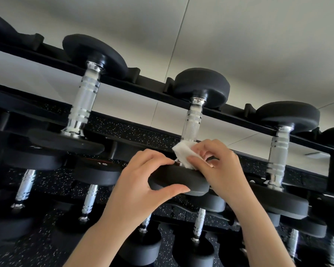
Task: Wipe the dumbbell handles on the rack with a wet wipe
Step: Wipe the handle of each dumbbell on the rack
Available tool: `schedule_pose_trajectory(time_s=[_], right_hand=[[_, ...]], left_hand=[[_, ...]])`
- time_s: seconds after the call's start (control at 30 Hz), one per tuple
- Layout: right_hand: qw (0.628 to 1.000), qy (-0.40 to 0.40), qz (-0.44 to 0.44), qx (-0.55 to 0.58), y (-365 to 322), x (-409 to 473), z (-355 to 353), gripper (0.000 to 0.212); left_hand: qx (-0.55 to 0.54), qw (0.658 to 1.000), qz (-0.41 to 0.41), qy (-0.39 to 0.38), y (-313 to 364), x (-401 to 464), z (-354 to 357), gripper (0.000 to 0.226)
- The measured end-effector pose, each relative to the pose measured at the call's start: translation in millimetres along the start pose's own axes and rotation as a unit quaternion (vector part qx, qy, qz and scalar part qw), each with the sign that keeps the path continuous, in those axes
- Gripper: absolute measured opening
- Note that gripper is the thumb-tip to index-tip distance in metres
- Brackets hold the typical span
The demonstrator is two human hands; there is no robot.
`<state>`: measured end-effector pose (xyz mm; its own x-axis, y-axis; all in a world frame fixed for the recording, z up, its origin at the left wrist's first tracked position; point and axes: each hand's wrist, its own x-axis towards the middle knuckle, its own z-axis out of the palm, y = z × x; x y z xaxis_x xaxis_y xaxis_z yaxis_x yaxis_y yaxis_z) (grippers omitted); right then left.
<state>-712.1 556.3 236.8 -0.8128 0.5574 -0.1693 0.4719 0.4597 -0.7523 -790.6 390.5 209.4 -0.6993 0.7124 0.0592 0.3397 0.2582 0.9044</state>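
Observation:
A black dumbbell rack [154, 89] holds a row of dumbbells with chrome knurled handles. The middle dumbbell's handle [192, 122] runs from a far head [202, 89] down to a near head [179, 182]. My right hand [220, 166] presses a white wet wipe [183, 154] around the lower end of that handle, just above the near head. My left hand [141, 180] grips the near head's rim between thumb and fingers. The wipe hides the bottom of the handle.
Other dumbbells sit left [85, 97] and right [279, 151] on the same tier, with more on a lower tier [89, 201]. Black speckled flooring [37, 247] lies below. A pale wall [239, 45] stands behind the rack.

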Motion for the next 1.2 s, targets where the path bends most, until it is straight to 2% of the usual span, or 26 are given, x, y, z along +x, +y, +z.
schedule_pose_trajectory(time_s=[0.13, 0.3, 0.43, 0.57, 0.9, 1.2], right_hand=[[0.997, -0.02, -0.029, -0.065, -8, 12, 3, 0.007], [0.979, -0.084, -0.04, -0.182, -21, 20, 4, 0.015], [0.956, -0.122, -0.02, -0.267, -30, 27, 6, 0.018], [0.949, -0.13, -0.009, -0.287, -34, 30, 10, 0.014], [0.924, -0.102, -0.029, -0.368, -44, 48, 13, 0.016], [0.92, -0.023, -0.046, -0.388, -56, 76, 9, 0.017]], left_hand=[[-0.002, 1.0, 0.0, 0.017, -3, -1, 0, 0.046], [0.039, 0.998, 0.003, 0.046, -9, -3, 3, 0.053], [0.018, 0.999, 0.002, 0.047, -10, -4, 3, 0.045], [0.012, 0.999, 0.001, 0.041, -9, -3, 1, 0.045], [0.047, 0.997, -0.004, 0.061, -11, -2, 2, 0.053], [0.079, 0.995, 0.009, 0.06, -12, 0, 0, 0.056]])
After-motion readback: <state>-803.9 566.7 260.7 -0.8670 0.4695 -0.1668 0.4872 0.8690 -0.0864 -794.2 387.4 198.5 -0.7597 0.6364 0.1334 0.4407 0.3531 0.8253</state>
